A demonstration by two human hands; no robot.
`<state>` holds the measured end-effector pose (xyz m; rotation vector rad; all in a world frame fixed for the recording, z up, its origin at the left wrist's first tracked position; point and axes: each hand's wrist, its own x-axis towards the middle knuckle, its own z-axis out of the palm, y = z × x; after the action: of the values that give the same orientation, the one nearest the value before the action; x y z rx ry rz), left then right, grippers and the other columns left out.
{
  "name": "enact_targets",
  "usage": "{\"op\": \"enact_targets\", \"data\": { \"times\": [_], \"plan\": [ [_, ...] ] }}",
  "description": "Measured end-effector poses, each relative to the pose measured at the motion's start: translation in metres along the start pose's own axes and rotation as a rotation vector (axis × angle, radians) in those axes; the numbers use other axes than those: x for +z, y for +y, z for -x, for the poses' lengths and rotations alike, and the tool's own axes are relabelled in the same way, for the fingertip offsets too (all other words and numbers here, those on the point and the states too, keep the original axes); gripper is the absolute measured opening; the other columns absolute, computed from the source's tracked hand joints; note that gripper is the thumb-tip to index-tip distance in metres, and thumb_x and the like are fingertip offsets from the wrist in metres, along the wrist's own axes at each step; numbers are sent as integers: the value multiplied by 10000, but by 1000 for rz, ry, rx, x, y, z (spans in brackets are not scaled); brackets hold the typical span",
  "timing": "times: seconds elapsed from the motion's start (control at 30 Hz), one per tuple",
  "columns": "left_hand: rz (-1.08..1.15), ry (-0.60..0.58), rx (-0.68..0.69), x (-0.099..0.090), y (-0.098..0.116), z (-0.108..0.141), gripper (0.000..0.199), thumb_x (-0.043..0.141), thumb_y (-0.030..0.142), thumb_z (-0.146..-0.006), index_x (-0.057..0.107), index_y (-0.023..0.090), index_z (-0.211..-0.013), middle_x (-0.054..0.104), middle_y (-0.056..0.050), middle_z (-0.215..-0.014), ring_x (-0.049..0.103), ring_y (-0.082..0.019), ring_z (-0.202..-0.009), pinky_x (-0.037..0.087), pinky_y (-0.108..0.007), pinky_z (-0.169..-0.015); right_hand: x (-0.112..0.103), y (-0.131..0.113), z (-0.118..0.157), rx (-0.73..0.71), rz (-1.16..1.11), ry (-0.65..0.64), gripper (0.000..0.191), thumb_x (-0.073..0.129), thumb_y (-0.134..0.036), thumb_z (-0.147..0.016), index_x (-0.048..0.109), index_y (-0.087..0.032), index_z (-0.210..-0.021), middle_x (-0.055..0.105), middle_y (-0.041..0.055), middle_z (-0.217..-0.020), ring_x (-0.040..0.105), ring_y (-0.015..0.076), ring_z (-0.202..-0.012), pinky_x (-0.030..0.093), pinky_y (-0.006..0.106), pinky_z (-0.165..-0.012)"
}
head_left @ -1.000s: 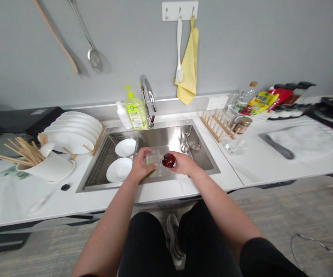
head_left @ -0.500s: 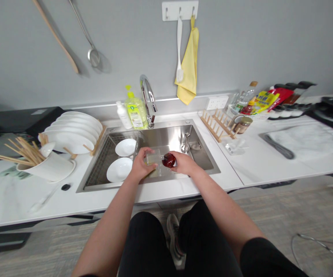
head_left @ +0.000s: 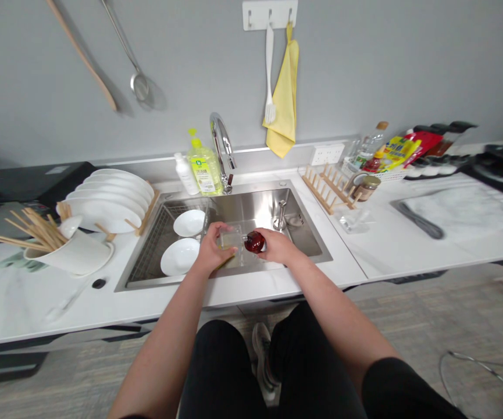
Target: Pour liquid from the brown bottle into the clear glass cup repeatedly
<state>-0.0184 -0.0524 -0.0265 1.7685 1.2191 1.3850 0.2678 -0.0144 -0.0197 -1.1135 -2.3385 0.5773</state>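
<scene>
Over the steel sink (head_left: pixel 251 206), the left hand (head_left: pixel 213 248) curls narrowly around a clear square container (head_left: pixel 232 238), its fingers hiding part of it. The right hand (head_left: pixel 278 246) closes on a glossy dark red round object (head_left: pixel 254 242), which sits against the container's right side. Two white plates (head_left: pixel 189 223) lie left of the hands. The green soap bottle's (head_left: pixel 204 170) label is too small to read.

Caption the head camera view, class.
Left hand and right hand hold a clear square container and round red object over a steel sink.
</scene>
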Motion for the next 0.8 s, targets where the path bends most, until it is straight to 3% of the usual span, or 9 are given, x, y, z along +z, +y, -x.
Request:
{"op": "enact_targets", "data": {
  "times": [0.8],
  "plan": [
    [-64, 4, -66, 0, 7, -1, 780, 977, 345, -688, 654, 238, -1390, 780, -118, -1325, 755, -337, -1239, 601, -512, -1140, -1, 0, -1, 9, -19, -21, 755, 958, -218, -710, 706, -259, -1421, 826, 95, -1315, 797, 311, -1106, 583, 371, -944]
  ]
}}
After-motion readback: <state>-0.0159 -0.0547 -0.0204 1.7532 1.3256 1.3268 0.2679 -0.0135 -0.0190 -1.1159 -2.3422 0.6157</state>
